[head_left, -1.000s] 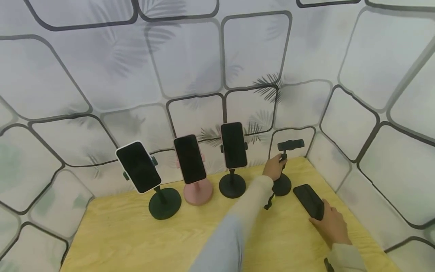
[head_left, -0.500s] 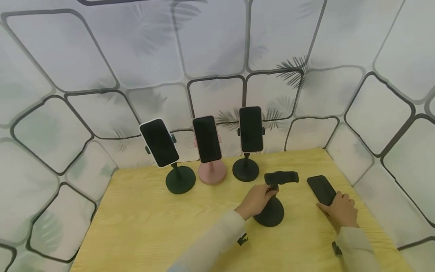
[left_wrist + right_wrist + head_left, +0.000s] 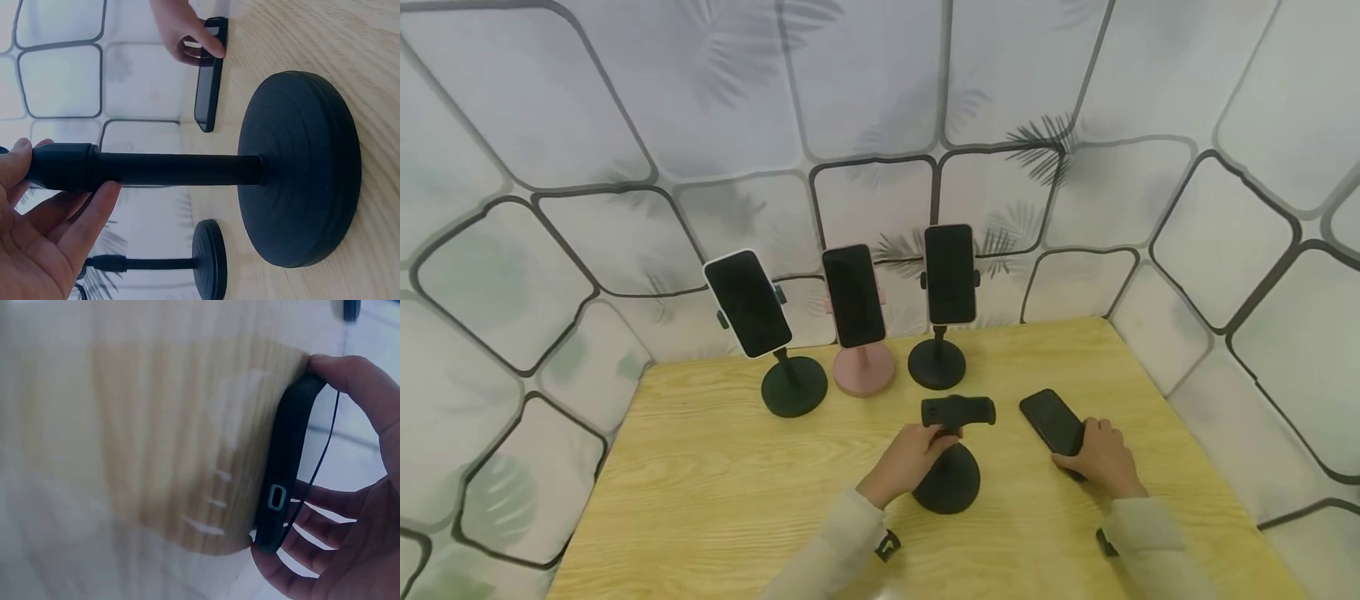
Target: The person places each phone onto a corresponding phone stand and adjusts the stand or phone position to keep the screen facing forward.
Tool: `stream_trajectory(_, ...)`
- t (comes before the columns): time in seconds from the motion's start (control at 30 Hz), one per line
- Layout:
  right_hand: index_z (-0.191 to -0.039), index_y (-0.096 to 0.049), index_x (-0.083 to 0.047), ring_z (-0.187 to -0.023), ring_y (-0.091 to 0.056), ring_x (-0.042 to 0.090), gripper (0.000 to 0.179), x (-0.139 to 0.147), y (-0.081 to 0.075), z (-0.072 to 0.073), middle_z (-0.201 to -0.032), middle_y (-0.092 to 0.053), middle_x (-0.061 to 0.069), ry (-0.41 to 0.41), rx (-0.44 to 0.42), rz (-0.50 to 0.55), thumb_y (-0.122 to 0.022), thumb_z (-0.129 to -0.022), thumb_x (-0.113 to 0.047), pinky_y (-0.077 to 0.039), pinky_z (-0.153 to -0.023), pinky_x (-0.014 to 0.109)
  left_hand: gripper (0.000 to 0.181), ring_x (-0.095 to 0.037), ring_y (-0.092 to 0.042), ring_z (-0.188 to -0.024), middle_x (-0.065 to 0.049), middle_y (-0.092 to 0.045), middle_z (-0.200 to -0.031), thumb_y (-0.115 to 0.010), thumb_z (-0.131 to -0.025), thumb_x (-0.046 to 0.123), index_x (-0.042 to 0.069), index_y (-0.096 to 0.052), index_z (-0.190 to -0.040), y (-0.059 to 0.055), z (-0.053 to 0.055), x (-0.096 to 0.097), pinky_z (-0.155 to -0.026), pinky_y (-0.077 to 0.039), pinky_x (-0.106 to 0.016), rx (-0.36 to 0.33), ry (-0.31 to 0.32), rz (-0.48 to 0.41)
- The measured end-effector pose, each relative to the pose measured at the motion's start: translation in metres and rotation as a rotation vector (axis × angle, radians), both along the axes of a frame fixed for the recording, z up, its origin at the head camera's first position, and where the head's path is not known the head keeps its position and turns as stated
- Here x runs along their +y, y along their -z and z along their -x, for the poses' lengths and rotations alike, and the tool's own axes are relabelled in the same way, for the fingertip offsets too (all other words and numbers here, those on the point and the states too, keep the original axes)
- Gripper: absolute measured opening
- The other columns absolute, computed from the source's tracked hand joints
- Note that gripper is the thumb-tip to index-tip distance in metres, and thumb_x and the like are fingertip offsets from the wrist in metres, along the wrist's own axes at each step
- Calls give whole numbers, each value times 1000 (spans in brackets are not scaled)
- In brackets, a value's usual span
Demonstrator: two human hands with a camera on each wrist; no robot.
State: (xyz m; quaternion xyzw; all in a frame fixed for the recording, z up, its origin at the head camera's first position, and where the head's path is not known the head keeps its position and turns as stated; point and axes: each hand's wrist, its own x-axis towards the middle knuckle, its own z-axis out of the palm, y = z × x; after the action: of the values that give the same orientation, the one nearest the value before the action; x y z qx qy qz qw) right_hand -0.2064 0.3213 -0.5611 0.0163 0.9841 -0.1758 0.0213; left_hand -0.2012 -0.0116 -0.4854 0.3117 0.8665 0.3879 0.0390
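Note:
My left hand (image 3: 904, 463) grips the neck of a black phone stand (image 3: 951, 485), whose round base is down at the table and whose empty T-shaped clamp (image 3: 973, 411) faces up. In the left wrist view, fingers and thumb wrap the thick upper collar (image 3: 62, 166) above a slim stem. To its right, my right hand (image 3: 1105, 460) holds a black smartphone (image 3: 1049, 419) by its near end, screen upward. The right wrist view shows thumb and fingers (image 3: 312, 525) spanning the phone's end, its charging port (image 3: 277, 497) toward the camera.
Three stands with phones clamped in them line the back: a dark green one (image 3: 794, 387), a pink one (image 3: 865, 370) and a black one (image 3: 937, 365). Patterned fabric walls (image 3: 865, 108) enclose the wooden table (image 3: 715, 492) behind and at the right.
My left hand has brought the black stand from the back right toward the front and left. The phone, held in my right hand, has shifted left toward the stand. The head view has shifted too.

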Motion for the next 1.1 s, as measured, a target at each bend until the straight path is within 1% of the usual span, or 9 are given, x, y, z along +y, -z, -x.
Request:
stream_trajectory(0.2,-122,-41,20,-91,-49,52,89,-24,-12,-2,-109,-46,40,-69,20,-52,-77,-71,-44,-46,-65,60,24,-10,-64,-94,-5,-68,-102,-44,-99,26,11,-61,-107,0,-7,-15,-82,-51,-22,-6,-12,-33)
stream_trajectory(0.33,-133,-37,11,-105,-48,50,79,-58,-53,2,-120,-45,35,-174,179,66,-75,-79,-31,-46,-78,61,22,-12,-61,-98,-2,-65,-107,-47,-98,27,13,-57,-112,0,-8,-18,-86,-50,-24,-17,11,-62)
stream_trajectory(0.47,-136,-43,-3,-116,-50,34,63,-107,-123,-2,-127,-52,18,-501,381,362,-71,-81,-9,-44,-92,52,30,-14,-60,-104,-6,-63,-114,-54,-96,23,17,-52,-125,1,-3,-17,-90,-49,-25,-101,74,-156)
stream_trajectory(0.6,-131,-51,-15,-120,-50,19,57,-140,-168,-6,-129,-55,4,-812,434,465,-60,-78,3,-44,-97,39,33,-26,-62,-103,-18,-62,-113,-51,-97,13,8,-49,-129,4,5,-12,-91,-51,-29,-243,187,-340)
stream_trajectory(0.7,-129,-53,-18,-121,-49,15,54,-156,-180,-8,-129,-54,0,-928,406,477,-60,-78,-2,-43,-99,36,24,-32,-61,-92,-24,-61,-102,-45,-99,10,-2,-53,-118,8,5,-10,-85,-53,-31,-328,202,-402)
stream_trajectory(0.83,-124,-58,-13,-111,-58,15,50,-178,-184,-9,-121,-61,0,-975,462,361,-74,-79,-27,-50,-90,37,22,-14,-54,-79,-25,-59,-93,-42,-100,10,-5,-55,-110,10,-2,-10,-76,-48,-23,-333,110,-415)
stream_trajectory(0.9,-120,-61,-10,-103,-62,15,54,-189,-184,-10,-114,-65,0,-960,495,282,-80,-74,-31,-53,-84,35,23,-5,-51,-79,-26,-59,-93,-40,-101,9,-6,-55,-109,3,-8,-11,-77,-44,-19,-328,69,-437)
stream_trajectory(0.97,-117,-63,-10,-98,-65,15,50,-196,-183,-10,-109,-68,1,-948,504,238,-80,-74,-28,-54,-81,34,23,-1,-49,-78,-25,-59,-91,-39,-101,9,-6,-55,-106,5,-12,-9,-76,-44,-18,-300,14,-475)
stream_trajectory(1.1,-113,-66,-9,-93,-66,14,41,-205,-178,-8,-105,-70,2,-980,533,274,-78,-75,-14,-54,-78,31,19,1,-48,-80,-21,-58,-92,-40,-100,7,-5,-54,-105,10,-20,-8,-78,-43,-18,-262,-114,-537)
